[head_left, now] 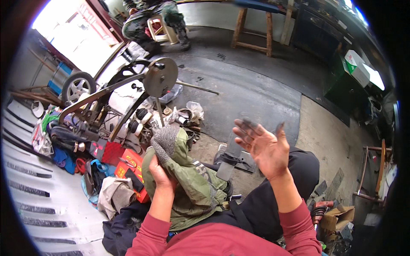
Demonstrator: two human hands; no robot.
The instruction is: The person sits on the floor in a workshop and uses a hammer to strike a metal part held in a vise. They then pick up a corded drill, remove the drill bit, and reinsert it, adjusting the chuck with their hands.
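Note:
My left hand [161,174] grips an olive-green jacket [192,190] with a knitted grey part at its top, bunched on my lap. My right hand [265,149] is raised to the right of the jacket, palm up, fingers apart and holding nothing; its fingertips look darkly smudged. Below that hand, flat grey plates [235,158] and dark shoe-like items rest on the ground.
A metal machine with a disc [160,77] stands among piled parts, bags, cloths and a red box [127,164] at left, near a wheel [77,87]. A person in camouflage [132,27] sits behind. A wooden stand [252,45], green cabinet [337,87] and cardboard box [337,219] flank the floor.

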